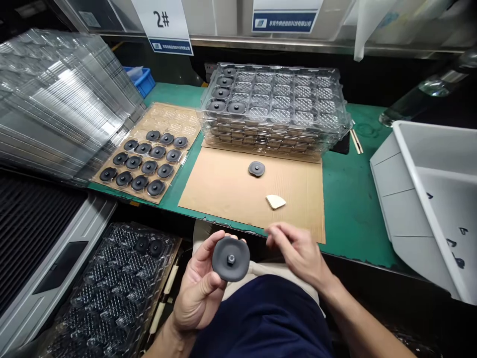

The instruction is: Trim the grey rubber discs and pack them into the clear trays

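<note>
A green-topped bench [346, 199] runs across the view, its near edge chipped, with a flat sheet of brown cardboard [231, 186] laid on it. On the cardboard sit a lone dark rubber disc [257, 168] and, nearer the person, a small pale wedge-shaped piece [276, 201]. Behind the cardboard stands a stack of clear blister trays [276, 107]; the top tray holds dark discs only in its left pockets. To the left lies another tray on cardboard [149, 159], partly filled with rows of the same discs, and beyond it a tall leaning stack of empty clear trays [59, 104] and a blue bin [143, 79]. A sign reading "2#" [164, 22] hangs above the back rail. A grey plastic tub [436, 199] stands at the right. Below the bench edge, over the person's lap, the left hand [197, 288] holds a grey round disc with a centre stud [231, 258] upright, fingers curled behind it and thumb pressed to its lower rim. The right hand [298, 251] hovers just beside it, fingers loosely bent and blurred, holding nothing that can be seen
</note>
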Motion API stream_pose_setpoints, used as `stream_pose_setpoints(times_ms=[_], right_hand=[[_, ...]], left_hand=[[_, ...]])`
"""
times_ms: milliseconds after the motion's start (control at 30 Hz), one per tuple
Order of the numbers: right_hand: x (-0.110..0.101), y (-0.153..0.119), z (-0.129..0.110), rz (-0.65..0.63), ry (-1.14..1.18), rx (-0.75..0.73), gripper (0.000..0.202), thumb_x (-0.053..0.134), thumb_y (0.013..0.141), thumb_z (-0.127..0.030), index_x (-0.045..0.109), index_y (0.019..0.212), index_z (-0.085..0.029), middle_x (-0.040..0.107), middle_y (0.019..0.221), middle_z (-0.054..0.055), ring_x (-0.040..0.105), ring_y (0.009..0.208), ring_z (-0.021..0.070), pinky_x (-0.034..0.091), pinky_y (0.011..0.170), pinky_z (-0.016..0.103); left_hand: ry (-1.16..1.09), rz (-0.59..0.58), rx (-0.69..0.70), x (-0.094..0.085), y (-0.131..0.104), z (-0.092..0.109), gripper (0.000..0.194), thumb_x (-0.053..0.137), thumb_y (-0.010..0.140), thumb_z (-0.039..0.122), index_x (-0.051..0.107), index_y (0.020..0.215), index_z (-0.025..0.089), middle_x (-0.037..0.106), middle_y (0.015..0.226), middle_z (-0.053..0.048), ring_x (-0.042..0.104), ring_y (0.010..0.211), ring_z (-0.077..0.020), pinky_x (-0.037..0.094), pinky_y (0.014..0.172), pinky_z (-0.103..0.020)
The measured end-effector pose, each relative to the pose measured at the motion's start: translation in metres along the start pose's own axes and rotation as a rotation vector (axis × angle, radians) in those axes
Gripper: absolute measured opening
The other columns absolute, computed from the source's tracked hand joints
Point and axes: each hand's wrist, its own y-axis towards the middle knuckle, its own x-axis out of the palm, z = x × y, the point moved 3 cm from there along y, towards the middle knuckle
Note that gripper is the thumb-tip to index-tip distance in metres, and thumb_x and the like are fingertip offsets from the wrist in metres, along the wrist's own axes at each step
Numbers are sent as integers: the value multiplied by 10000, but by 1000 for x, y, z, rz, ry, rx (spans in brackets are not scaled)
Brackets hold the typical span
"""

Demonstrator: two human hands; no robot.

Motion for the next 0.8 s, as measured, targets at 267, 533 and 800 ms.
stream_pose_setpoints(times_ms=[267,533,800], right_hand=[[10,-55,-80,-331,691,129,571,491,1017,-651,670,731,-190,584,603,40,499,554,152,417,560,280],[59,-52,-28,-103,786,291,505,544,1036,-561,691,767,-160,680,668,58,638,588,153,534,590,250],[60,-64,-25,-43,736,286,538,529,1042,-568,718,775,-141,709,695,71,650,546,136,556,552,234]], left_hand=[[138,-116,-20,52,-25,8,461,823,819,435,754,1267,357,742,1262,-114,666,1229,-383,519,1077,-523],[193,144,-96,19,0,-42,558,706,939,304,562,1477,272,766,976,-99,504,481,-60,496,503,-222],[542,274,-51,9,6,-48,490,636,960,473,702,1326,154,716,679,-41,573,475,-129,531,508,-267]])
